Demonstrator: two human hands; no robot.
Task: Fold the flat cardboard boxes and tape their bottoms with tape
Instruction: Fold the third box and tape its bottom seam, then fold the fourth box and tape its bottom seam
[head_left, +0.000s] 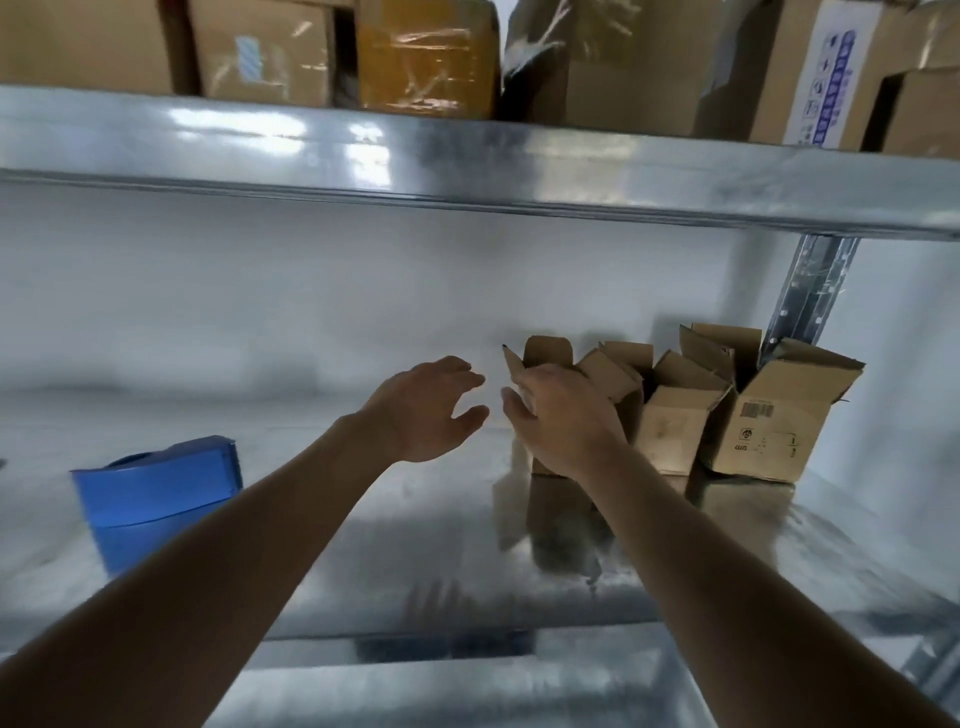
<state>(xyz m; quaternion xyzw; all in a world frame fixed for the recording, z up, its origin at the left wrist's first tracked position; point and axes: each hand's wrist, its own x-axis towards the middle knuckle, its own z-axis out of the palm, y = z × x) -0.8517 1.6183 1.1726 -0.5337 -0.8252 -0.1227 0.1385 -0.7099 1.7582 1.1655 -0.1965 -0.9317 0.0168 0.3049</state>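
While both hands reach, three folded boxes stand.

We count three small open boxes right of the blue bin; one bin; two hands.

A row of three small open-topped brown cardboard boxes stands on the shiny metal shelf, toward its right rear, near the perforated steel upright. A blue plastic container sits well apart on the shelf's left. Both hands reach between them: the right hand touches the leftmost box, the left hand just beside it. Larger taped cartons line the upper shelf.
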